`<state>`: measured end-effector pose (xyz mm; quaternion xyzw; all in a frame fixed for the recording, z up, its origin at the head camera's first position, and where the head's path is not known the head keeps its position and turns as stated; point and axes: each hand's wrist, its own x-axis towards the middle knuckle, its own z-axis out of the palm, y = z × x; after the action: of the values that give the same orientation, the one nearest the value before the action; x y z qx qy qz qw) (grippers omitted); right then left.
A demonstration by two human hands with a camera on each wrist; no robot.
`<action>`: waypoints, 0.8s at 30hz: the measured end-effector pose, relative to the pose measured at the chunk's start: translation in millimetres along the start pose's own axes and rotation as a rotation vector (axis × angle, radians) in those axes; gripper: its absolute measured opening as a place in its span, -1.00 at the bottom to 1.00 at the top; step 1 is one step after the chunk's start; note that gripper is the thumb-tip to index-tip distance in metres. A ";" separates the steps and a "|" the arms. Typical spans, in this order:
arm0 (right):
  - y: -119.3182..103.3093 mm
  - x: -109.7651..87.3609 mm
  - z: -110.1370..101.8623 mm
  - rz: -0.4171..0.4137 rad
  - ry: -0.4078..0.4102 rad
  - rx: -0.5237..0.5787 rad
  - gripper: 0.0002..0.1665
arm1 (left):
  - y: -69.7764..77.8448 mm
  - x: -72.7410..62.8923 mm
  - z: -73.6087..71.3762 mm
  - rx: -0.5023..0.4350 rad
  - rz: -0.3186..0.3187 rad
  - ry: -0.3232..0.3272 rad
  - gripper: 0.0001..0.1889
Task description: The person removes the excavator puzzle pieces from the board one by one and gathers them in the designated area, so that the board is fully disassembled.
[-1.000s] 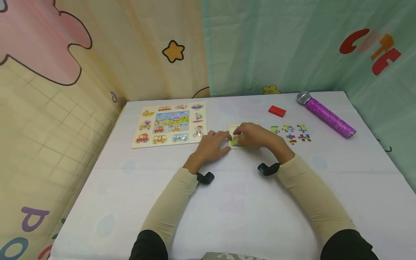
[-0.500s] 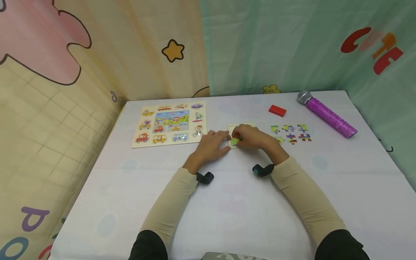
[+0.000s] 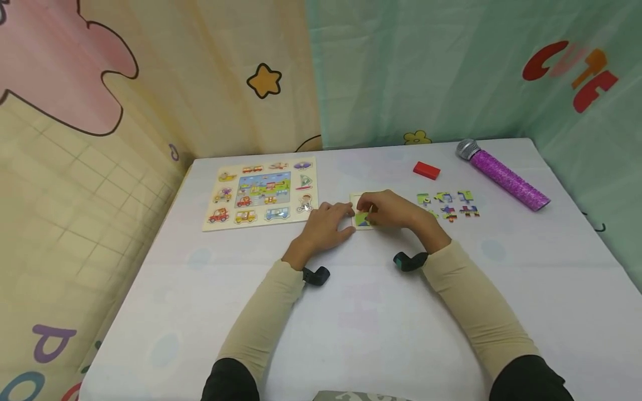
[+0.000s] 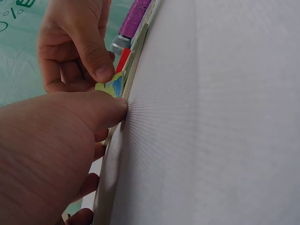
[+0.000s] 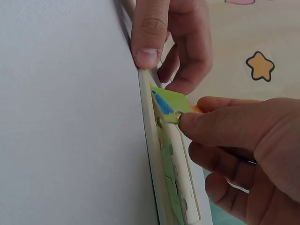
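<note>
My left hand [image 3: 323, 225] holds the left end of a small pale wooden puzzle board [image 3: 354, 197], its thumb against the near corner. In the right wrist view that thumb rests right on the board's rim [image 5: 149, 136], with the other fingers curled behind. My right hand [image 3: 393, 211] pinches a green and blue puzzle piece [image 5: 173, 101] between thumb and forefinger. The piece is tilted over the left part of the board, one side low at the rim. In the left wrist view the piece [image 4: 110, 86] shows just beyond my left thumb. My right hand covers much of the board.
Several loose puzzle pieces [image 3: 448, 210] lie to the right of my right hand. Behind them are a red block [image 3: 427, 170] and a purple glittery microphone [image 3: 509, 178]. A larger picture puzzle board [image 3: 266, 214] lies left. Curtains [image 3: 426, 78] stand behind the white table [image 3: 351, 312].
My right hand shifted left over the board, then slightly back right, and its spread fingers came together on the piece. My left hand has stayed at the board's left end.
</note>
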<state>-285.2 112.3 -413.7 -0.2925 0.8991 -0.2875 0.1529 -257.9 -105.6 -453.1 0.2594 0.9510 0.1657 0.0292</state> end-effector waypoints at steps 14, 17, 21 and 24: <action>23.9 -61.7 -38.2 -0.012 0.216 -0.059 -0.63 | -1.7 -0.3 -0.8 0.022 -0.002 0.012 -0.59; 36.1 -85.1 -38.6 0.046 0.231 -0.080 -0.69 | -2.8 0.2 -0.7 0.021 -0.001 0.018 -0.60; 53.0 -109.8 -35.4 0.092 0.252 -0.076 -0.83 | -3.2 1.1 0.4 0.001 0.006 0.013 -0.60; 63.6 -119.6 -31.1 0.128 0.252 -0.051 -0.87 | -2.7 1.4 1.5 -0.011 0.010 0.005 -0.60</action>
<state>-233.3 241.2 -414.9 -0.1997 0.9351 -0.2887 0.0494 -260.1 -106.6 -455.4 0.2635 0.9489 0.1716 0.0272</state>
